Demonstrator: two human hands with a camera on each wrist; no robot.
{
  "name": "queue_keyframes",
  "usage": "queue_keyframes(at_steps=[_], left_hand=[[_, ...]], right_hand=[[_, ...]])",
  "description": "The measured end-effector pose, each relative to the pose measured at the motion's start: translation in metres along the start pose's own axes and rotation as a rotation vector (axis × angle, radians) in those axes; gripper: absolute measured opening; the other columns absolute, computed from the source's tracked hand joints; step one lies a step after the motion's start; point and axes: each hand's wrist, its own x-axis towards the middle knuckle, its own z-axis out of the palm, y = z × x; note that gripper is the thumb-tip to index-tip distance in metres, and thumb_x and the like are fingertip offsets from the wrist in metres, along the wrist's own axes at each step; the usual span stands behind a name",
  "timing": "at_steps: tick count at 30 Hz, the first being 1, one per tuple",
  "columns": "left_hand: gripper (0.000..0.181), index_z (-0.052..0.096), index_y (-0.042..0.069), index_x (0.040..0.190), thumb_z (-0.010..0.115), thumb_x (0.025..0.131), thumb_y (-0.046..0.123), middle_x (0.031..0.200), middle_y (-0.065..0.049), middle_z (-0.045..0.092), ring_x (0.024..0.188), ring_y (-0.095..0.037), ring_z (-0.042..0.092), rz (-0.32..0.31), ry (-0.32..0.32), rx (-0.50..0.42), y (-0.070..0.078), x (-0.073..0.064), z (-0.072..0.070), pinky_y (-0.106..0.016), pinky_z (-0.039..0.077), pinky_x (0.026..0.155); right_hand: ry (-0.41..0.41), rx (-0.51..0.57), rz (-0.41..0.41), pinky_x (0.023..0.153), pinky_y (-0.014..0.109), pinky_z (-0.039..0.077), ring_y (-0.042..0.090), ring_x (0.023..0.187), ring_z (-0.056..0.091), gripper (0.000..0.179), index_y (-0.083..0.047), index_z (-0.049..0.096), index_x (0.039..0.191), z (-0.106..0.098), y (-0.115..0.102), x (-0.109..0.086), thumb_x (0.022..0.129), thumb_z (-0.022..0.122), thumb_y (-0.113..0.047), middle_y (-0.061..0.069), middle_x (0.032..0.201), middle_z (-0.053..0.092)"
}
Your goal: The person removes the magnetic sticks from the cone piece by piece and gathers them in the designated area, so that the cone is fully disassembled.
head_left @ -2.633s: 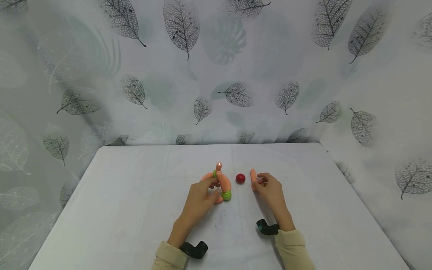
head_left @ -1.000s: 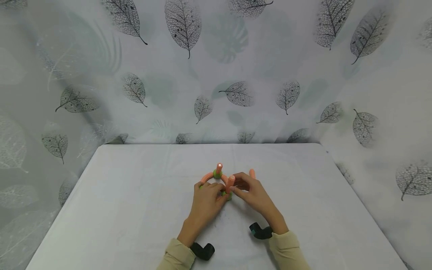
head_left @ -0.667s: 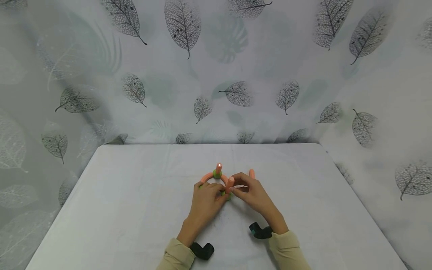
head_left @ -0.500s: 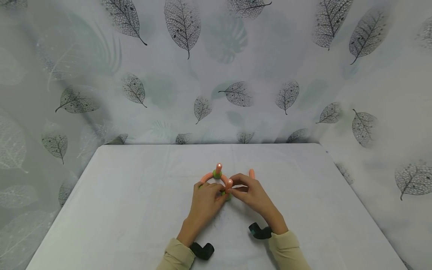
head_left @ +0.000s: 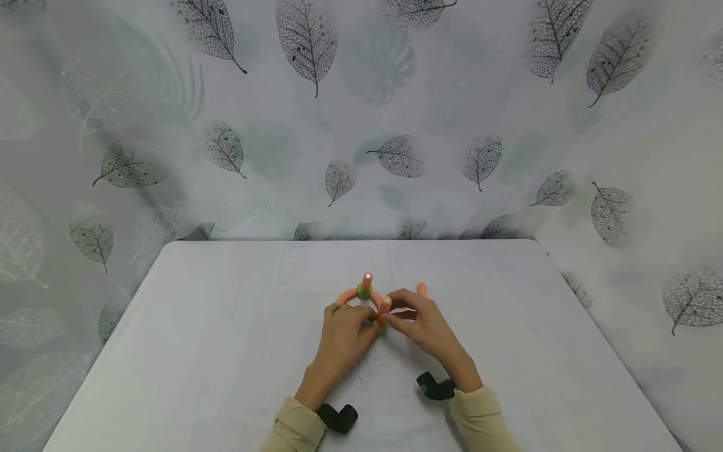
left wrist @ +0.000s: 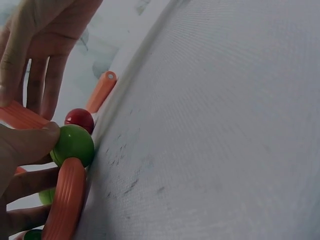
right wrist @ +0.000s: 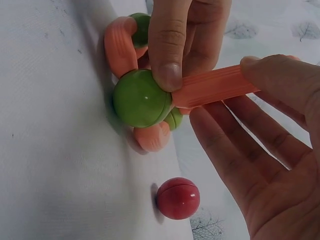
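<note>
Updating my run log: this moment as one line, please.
left hand: grips green ball | right hand: pinches grooved orange rod, end against ball | red ball: on tabletop, untouched

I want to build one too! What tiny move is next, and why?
Probably push the orange stick down: the right hand pinches it, its lower end meets the green ball, and the left hand holds that ball. Whether it's fully in, I can't tell.

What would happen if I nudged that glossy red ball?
The glossy, plastic-looking red ball would probably roll, being round and unattached on the white fabric-covered table. Its shiny surface suggests it might be slippery to pinch. It looks stiff, given its clean round outline and crisp seam.
</note>
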Motion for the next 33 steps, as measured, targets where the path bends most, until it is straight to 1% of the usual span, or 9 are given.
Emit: queue_keyframes(at_steps=[3,8,12,16,21,23,28,31,33], left_hand=[[0.015,0.078,0.025,0.093,0.083,0.088,0.037,0.087,0.009,0.078,0.085,-0.016,0.068,0.004,-0.003,0.003,0.0,0.0,-0.001,-0.053,0.043,0.099],[0.011,0.078,0.025,0.092,0.082,0.089,0.035,0.09,0.01,0.079,0.087,-0.016,0.069,0.006,-0.01,0.022,0.0,0.002,-0.002,-0.053,0.043,0.099],[0.011,0.078,0.025,0.093,0.081,0.09,0.035,0.09,0.01,0.079,0.089,-0.015,0.07,0.0,-0.018,0.028,0.0,0.002,-0.002,-0.053,0.043,0.1],[0.013,0.078,0.025,0.095,0.081,0.09,0.036,0.092,0.009,0.08,0.091,-0.016,0.07,-0.003,-0.032,0.013,-0.001,0.002,-0.003,-0.055,0.042,0.101],[0.013,0.078,0.024,0.096,0.081,0.09,0.036,0.095,0.008,0.08,0.101,-0.017,0.072,0.013,-0.06,-0.012,-0.005,0.003,-0.005,-0.056,0.041,0.104],[0.013,0.078,0.025,0.097,0.081,0.09,0.035,0.096,0.01,0.08,0.102,-0.015,0.072,0.016,-0.09,-0.029,-0.007,0.003,-0.007,-0.056,0.04,0.106],[0.014,0.078,0.027,0.103,0.079,0.092,0.035,0.099,0.015,0.079,0.097,-0.01,0.071,0.02,-0.187,-0.069,-0.01,0.003,-0.012,-0.057,0.037,0.11],[0.014,0.078,0.027,0.104,0.079,0.092,0.035,0.098,0.016,0.078,0.097,-0.009,0.071,0.035,-0.214,-0.074,-0.012,0.004,-0.014,-0.058,0.037,0.11],[0.016,0.078,0.027,0.105,0.08,0.091,0.035,0.098,0.016,0.078,0.097,-0.01,0.071,0.049,-0.218,-0.075,-0.013,0.005,-0.015,-0.058,0.037,0.11]], right_hand=[[0.004,0.005,-0.017,0.088,0.032,0.062,0.024,0.104,0.076,0.027,-0.002,0.07,0.119,0.001,0.0,0.0,0.094,0.077,-0.009,0.01,0.116,0.075],[0.015,0.005,-0.066,0.088,0.033,0.062,0.019,0.101,0.076,0.026,-0.007,0.071,0.116,0.001,-0.003,0.002,0.092,0.078,-0.005,0.01,0.115,0.074],[0.043,0.003,-0.061,0.088,0.035,0.063,0.015,0.1,0.075,0.025,-0.012,0.072,0.114,0.0,-0.007,0.002,0.091,0.079,-0.005,0.006,0.112,0.074],[0.047,-0.004,-0.029,0.088,0.037,0.063,0.018,0.102,0.075,0.024,-0.012,0.072,0.114,-0.002,-0.009,0.002,0.092,0.079,-0.008,0.005,0.113,0.074],[0.065,-0.019,0.023,0.088,0.036,0.063,0.023,0.105,0.074,0.025,-0.011,0.072,0.117,-0.004,-0.006,0.001,0.093,0.079,-0.013,0.007,0.113,0.075],[0.092,-0.028,0.064,0.087,0.034,0.062,0.021,0.106,0.073,0.028,-0.013,0.072,0.121,-0.006,-0.005,0.0,0.094,0.078,-0.016,0.006,0.113,0.075],[0.155,-0.048,0.163,0.09,0.027,0.059,0.014,0.109,0.07,0.036,-0.018,0.069,0.133,-0.014,-0.002,-0.003,0.098,0.074,-0.023,0.004,0.116,0.074],[0.184,-0.062,0.202,0.094,0.028,0.057,0.017,0.113,0.069,0.039,-0.018,0.067,0.137,-0.019,0.001,-0.003,0.099,0.072,-0.027,0.005,0.119,0.075],[0.207,-0.072,0.239,0.095,0.028,0.056,0.02,0.114,0.069,0.042,-0.017,0.066,0.139,-0.023,0.002,-0.003,0.1,0.072,-0.03,0.006,0.12,0.075]])
